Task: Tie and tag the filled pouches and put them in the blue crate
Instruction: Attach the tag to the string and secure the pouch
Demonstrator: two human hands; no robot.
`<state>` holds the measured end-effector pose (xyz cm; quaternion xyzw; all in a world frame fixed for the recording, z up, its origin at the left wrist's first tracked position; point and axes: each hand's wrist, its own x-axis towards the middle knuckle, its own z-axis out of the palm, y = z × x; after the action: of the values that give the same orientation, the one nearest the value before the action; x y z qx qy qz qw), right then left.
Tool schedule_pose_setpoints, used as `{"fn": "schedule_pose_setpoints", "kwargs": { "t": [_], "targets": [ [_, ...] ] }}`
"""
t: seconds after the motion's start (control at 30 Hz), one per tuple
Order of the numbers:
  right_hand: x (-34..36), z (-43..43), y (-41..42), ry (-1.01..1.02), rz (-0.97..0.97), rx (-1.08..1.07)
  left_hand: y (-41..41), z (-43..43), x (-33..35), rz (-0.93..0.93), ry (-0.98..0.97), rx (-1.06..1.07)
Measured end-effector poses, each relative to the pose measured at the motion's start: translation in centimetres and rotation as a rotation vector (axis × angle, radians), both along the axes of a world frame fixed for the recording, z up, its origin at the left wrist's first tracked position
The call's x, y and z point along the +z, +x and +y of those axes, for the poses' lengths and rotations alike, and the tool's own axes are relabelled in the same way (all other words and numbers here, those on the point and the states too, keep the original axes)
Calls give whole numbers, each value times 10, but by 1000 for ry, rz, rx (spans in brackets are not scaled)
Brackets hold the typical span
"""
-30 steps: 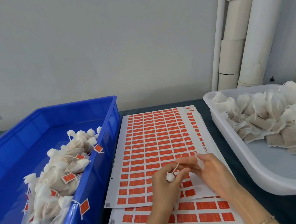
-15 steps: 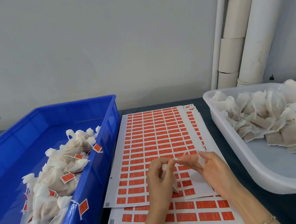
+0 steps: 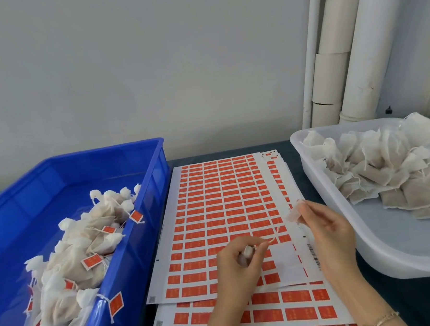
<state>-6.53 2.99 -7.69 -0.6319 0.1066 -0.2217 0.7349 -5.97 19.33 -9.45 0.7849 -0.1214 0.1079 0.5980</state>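
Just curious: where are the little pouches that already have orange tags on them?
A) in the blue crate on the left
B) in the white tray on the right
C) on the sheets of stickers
A: the tagged pouches lie heaped in the blue crate, orange tags hanging from their strings; those in the white tray look untagged.

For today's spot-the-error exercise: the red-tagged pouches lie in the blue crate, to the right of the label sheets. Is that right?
Not quite: the head view shows the blue crate with the red-tagged pouches to the left of the label sheets, not the right.
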Motion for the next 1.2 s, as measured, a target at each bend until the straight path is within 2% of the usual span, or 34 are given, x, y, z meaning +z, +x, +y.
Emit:
{"fn": "schedule_pose_setpoints", "kwargs": {
  "t": [0.2, 0.33, 0.63, 1.2],
  "targets": [
    [-1, 5, -2, -85, -88, 25, -1, 0, -1, -64, 118, -95],
    [-5, 6, 0, -198, -71, 92, -1, -1, -1, -85, 149, -125],
    [-14, 6, 3, -330, 26, 185, -2, -1, 0, -48, 37, -84],
    [-11, 9, 0, -322, 79, 267, -2, 0, 4, 32, -26, 27]
  ]
}}
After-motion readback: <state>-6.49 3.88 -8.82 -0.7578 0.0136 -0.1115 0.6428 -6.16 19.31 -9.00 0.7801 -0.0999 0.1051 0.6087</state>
